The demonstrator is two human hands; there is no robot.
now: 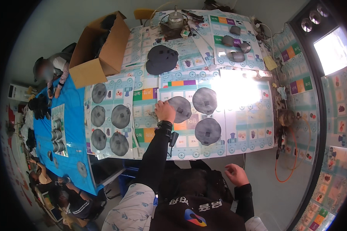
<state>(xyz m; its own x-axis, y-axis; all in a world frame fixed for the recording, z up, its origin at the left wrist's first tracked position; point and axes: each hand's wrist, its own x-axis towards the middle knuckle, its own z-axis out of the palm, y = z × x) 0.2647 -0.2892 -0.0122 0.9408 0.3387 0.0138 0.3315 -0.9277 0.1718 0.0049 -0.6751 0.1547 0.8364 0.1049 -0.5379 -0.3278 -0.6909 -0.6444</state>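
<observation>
My left hand [165,111] reaches over the table and closes at the left edge of a grey round disc [181,109] with a small dark square in its middle. Two similar discs lie to its right, an upper disc [205,101] and a lower disc [208,131]. Over my lap, off the table's front edge, my right hand [236,174] hangs with loosely curled, parted fingers and nothing in it. On a printed sheet left of my left hand are several more grey discs [121,116]. Beyond it rests a pile of darker round pieces [162,59].
A cardboard box [100,50] stands at the far left, and a metal kettle [176,19] at the back. Several grey cup-like pieces [237,56] sit back right. People work around a blue-covered table [75,115]. An orange cable [293,165] hangs on the right.
</observation>
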